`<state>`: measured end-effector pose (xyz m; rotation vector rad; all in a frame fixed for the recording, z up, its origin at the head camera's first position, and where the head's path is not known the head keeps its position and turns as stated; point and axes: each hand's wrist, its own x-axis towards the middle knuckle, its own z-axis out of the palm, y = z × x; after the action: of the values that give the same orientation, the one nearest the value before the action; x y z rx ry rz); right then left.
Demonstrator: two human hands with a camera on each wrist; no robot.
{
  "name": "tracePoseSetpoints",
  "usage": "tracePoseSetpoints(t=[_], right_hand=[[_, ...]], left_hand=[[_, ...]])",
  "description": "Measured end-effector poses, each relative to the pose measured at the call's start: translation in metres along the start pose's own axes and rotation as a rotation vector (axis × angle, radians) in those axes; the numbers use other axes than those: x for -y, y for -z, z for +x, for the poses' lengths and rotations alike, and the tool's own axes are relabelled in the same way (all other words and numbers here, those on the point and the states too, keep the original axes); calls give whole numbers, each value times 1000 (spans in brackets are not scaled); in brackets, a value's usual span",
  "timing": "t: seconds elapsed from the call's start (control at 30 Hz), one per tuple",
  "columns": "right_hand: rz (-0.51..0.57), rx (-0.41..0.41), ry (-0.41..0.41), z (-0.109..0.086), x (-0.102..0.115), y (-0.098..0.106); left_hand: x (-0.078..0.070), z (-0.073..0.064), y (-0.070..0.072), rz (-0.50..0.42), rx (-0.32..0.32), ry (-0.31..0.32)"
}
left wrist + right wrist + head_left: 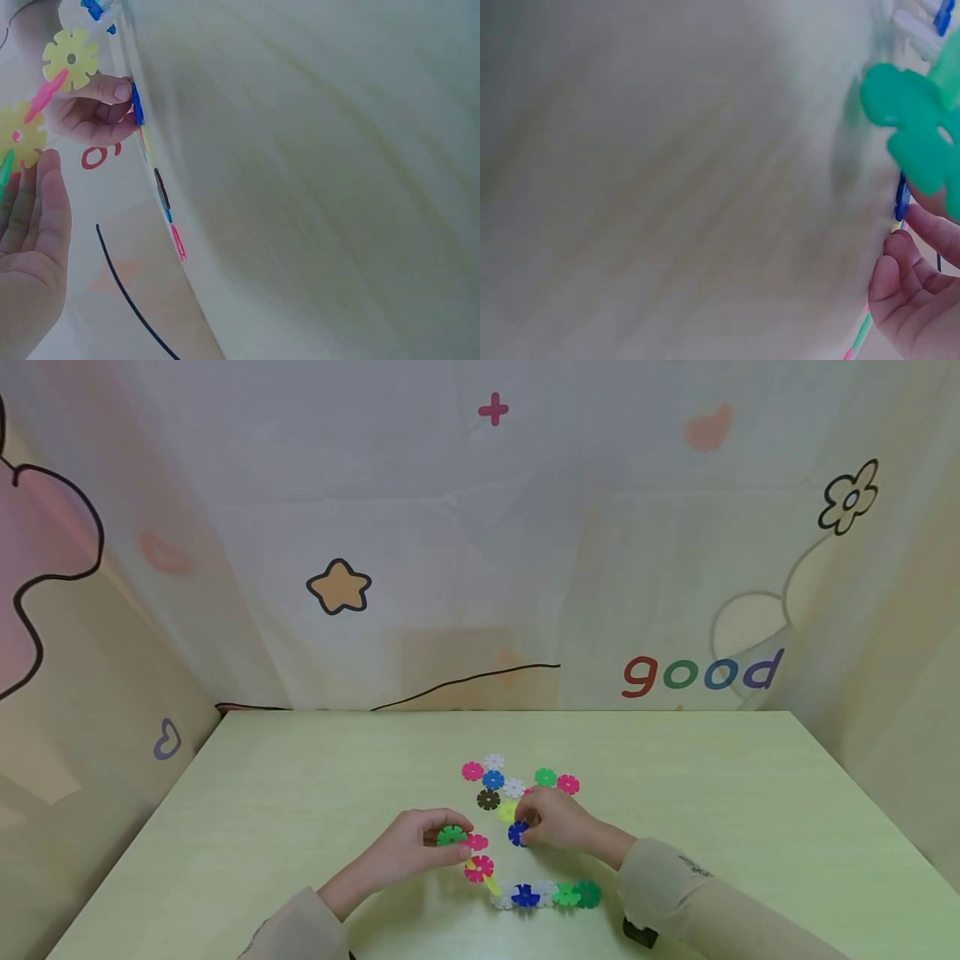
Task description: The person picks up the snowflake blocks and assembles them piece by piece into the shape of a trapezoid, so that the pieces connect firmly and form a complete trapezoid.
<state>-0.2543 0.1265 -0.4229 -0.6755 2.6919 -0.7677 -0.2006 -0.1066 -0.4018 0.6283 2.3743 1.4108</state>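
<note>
My left hand (408, 852) grips a green snowflake disc (452, 836), the end of a chain of notched plastic discs. A pink disc (480, 868) and yellow discs follow in that chain, which bends down to a dark blue disc (526, 896), pale discs and a dark green disc (588, 894) near my right sleeve. With thumb and fingers my right hand (561, 820) pinches a loose blue snowflake disc (517, 833) low at the tabletop. A yellow disc (507, 812) lies just beyond those fingertips, partly covered. In the left wrist view, the right hand (97, 112) holds the blue disc (137, 103) edge-on.
Loose discs lie farther back on the pale table (300, 777): a brown one (488, 799), a blue one (492, 780), white ones, a pink one (472, 771) and a green one (545, 777). A printed curtain (450, 527) hangs behind the table.
</note>
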Motion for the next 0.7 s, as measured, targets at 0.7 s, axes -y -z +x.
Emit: tracePoseSetpoints(t=[0.7], right_hand=[[438, -63, 138, -31, 22, 20]], left_hand=[[-7, 7, -7, -33, -87, 14]])
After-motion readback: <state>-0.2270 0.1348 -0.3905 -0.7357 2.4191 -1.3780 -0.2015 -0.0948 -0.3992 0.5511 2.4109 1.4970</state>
